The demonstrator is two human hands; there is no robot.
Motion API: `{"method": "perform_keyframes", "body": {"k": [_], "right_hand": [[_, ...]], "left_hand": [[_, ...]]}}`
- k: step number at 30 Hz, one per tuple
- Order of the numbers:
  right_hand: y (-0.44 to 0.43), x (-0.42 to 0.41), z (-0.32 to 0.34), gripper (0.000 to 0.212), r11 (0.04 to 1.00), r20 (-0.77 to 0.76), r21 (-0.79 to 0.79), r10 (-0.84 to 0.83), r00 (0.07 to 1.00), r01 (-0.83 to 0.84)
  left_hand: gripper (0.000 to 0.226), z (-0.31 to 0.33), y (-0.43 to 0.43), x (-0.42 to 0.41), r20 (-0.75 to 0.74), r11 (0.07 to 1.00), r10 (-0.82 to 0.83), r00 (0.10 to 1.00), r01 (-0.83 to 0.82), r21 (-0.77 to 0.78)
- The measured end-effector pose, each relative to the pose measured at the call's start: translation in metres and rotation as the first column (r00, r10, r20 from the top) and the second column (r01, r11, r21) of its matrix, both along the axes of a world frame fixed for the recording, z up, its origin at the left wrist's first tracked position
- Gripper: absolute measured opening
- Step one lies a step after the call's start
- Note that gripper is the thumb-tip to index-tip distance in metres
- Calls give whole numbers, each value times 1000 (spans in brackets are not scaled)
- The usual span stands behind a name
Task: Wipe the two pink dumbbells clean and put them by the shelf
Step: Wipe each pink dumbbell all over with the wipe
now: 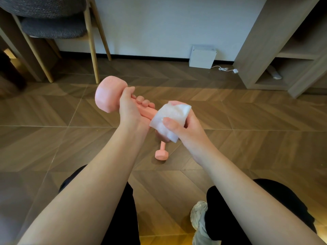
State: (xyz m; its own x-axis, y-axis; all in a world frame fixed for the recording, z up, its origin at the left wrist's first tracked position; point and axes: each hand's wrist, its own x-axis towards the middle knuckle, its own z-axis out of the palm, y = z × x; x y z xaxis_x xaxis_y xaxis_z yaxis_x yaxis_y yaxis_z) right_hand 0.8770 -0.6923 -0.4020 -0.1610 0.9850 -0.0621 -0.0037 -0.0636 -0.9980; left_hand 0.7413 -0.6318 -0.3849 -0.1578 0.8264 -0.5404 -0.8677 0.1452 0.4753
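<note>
Fingers (143, 101) of the left hand (130, 110) grip the dumbbell (110, 94) handle; the right hand (182, 129) pinches a wipe (169, 114) around its near head.
The left hand holds it in the air, probably so the wipe reaches every side. The second dumbbell (160, 154) lies on the floor (70, 138) below, well apart from the shelf (261, 41).

left hand (131, 107) gripping pink dumbbell (110, 94) — right hand (184, 129) wiping with tissue (169, 117)

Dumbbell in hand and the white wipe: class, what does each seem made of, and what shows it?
Dumbbell: probably matte pink vinyl or rubber coating, given its smooth, evenly coloured, low-sheen surface. Wipe: thin white nonwoven or paper, creased and translucent.
</note>
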Motion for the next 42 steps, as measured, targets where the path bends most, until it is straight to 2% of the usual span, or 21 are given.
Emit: {"method": "perform_keyframes", "body": {"k": [4,7,9,12,17,19,22,24,26,28,30,34,36,39,40,42], "right_hand": [[3,3,2,60,959,-206,-276,3,978,-61],[3,3,1,57,922,-317,-357,31,948,-150],[3,4,1,61,917,-366,-358,34,930,-175],[4,5,0,63,924,-357,-347,27,934,-159],[5,4,-1,48,921,-315,-365,13,949,-134],[5,4,-1,47,930,-327,-331,46,944,-160],[3,4,-3,57,958,-319,-238,80,944,-161],[1,2,-3,68,978,-217,-180,69,974,-110],[0,0,-3,78,995,-29,-95,35,999,-38],[-1,-1,-3,76,1000,59,-26,-15,998,17],[-1,-2,-3,68,999,25,-15,-43,999,43],[2,-3,-2,49,995,-115,-99,-41,993,30],[4,-1,-2,46,986,-204,-166,-35,978,1],[5,5,2,54,941,-308,-302,57,950,-154],[5,5,3,55,928,-317,-311,101,943,-204],[5,5,2,41,943,-271,-237,167,948,-234]], "left_hand": [[29,0,1,-2,-18,999,-5,1000,6,35],[32,1,0,-1,-14,998,-11,1000,12,62],[33,3,-1,0,-13,997,-24,1000,25,74],[33,3,-1,2,-9,996,-31,999,32,86],[33,3,-1,2,-5,996,-37,999,38,79],[32,3,-1,1,-8,996,-30,1000,30,83],[31,4,-1,-1,-5,996,-3,1000,3,87],[29,5,-2,-1,1,997,26,1000,-26,66],[26,5,-4,0,-7,998,46,999,-46,38],[26,5,-4,2,12,999,43,999,-43,27],[29,6,-4,1,36,999,33,999,-34,20],[32,6,-2,-2,18,998,10,1000,-11,56],[32,6,-2,-2,20,996,0,1000,-1,85],[33,6,-2,-2,16,993,3,1000,-5,118],[33,7,-3,-3,12,992,6,1000,-8,126],[33,7,-3,-3,9,992,12,1000,-13,123]]}}
